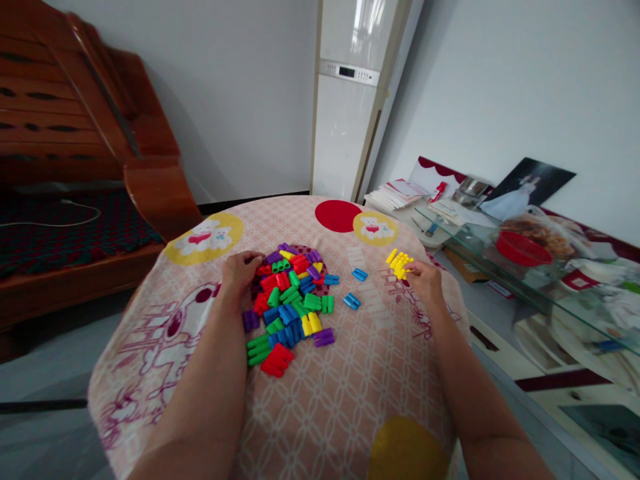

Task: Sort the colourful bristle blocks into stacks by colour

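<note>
A heap of small plastic building pieces (287, 300) in red, green, blue, purple and yellow lies in the middle of a cloth-covered table (350, 393). My left hand (241, 270) rests at the heap's left edge with fingers curled on the pieces there; what they hold is hidden. My right hand (425, 280) is on the right, fingertips pinched at a small cluster of yellow pieces (399, 263). Two loose blue pieces (352, 301) lie between the heap and that hand.
A wooden sofa (75, 153) stands at the left. A tall white air conditioner (350, 100) is behind the table. On the right is a glass-topped stand (525, 267) with a red bowl (523, 248), papers and a photo.
</note>
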`<state>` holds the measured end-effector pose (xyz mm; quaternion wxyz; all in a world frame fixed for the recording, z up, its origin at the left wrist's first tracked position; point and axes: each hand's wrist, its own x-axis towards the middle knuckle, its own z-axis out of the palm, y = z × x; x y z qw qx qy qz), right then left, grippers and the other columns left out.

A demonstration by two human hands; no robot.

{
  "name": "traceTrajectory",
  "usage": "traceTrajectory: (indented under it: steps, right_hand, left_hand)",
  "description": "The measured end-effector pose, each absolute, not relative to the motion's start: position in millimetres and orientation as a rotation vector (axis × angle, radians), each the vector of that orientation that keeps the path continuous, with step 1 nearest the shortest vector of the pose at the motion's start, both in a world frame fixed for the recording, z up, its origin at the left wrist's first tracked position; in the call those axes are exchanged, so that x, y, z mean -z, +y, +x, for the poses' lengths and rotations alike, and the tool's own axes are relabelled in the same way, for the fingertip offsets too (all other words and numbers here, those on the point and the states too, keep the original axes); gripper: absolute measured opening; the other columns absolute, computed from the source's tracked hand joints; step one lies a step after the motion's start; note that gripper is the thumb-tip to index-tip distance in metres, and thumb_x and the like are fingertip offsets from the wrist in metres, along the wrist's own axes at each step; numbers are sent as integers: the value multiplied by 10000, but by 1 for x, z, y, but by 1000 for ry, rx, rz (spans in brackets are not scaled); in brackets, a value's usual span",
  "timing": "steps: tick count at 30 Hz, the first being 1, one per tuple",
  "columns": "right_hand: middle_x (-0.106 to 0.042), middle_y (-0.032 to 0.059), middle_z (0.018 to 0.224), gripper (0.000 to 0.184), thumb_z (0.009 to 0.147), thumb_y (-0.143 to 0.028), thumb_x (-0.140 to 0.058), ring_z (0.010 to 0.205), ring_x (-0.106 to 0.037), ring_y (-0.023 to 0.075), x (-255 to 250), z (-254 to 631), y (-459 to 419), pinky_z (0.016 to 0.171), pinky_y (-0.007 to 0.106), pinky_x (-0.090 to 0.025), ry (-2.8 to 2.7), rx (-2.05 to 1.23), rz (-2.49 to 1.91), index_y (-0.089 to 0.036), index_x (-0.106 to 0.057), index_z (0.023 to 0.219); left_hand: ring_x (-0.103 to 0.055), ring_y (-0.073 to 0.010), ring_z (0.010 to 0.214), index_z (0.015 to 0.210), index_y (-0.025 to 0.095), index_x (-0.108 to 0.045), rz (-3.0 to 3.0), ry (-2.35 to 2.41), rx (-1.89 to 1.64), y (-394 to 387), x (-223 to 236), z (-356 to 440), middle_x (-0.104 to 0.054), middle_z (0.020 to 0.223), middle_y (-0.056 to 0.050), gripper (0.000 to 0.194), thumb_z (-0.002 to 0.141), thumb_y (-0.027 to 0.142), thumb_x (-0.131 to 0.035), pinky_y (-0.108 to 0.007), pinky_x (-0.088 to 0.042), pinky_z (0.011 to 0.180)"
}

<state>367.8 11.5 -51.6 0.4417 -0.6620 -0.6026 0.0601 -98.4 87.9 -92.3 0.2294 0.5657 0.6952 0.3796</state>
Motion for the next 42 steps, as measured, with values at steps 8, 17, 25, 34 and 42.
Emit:
traceTrajectory:
  steps: [8, 17, 25, 34, 42]
  right_hand:
    - [-744, 82, 819, 273, 629, -270, -516, 692, -653, 213, 70, 379, 20, 703, 331, -525, -1481, -58, -1721, -179, -722, 782]
    - [-739, 101, 913, 249, 806, -226, -498, 799, -651, 203, 50, 333, 12, 805, 318, -511, -1550, 108, -1733, -169, -723, 893]
    - [-701, 118, 1063, 314, 863, -134, -527, 979, -632, 203, 46, 218, 35, 900, 300, -473, -2169, -205, -1470, -144, -694, 1129]
    - [-675, 96, 1053, 258, 846, -56, -508, 1008, -598, 195, 55, 161, 57, 928, 291, -441, -2466, -352, -1375, -151, -685, 1009]
    - [-681, 120, 998, 243, 979, -234, -461, 960, -594, 199, 47, 184, 35, 866, 285, -424, -2387, -69, -1524, -150, -684, 930]
  left_hand:
    - [-698, -217, 856, 1022, 194, -775, 1581, 1927, -1048, 86, 90, -98, -779, 948, -63, 359, 780, 365, -572, -261, -507, 735]
    - [-694, -227, 900, 1057, 191, -772, 1621, 1959, -993, 85, 86, -97, -778, 984, -73, 381, 800, 372, -556, -270, -506, 771]
    - [-693, -228, 895, 1066, 181, -770, 1628, 1937, -992, 84, 87, -98, -776, 996, -77, 399, 793, 370, -549, -274, -506, 775]
    - [-694, -238, 917, 1041, 199, -776, 1609, 1945, -970, 84, 82, -97, -778, 985, -66, 360, 793, 341, -559, -288, -498, 796]
    - [-695, -232, 924, 1045, 195, -772, 1631, 1948, -975, 85, 83, -97, -777, 991, -69, 360, 798, 339, -552, -282, -500, 803]
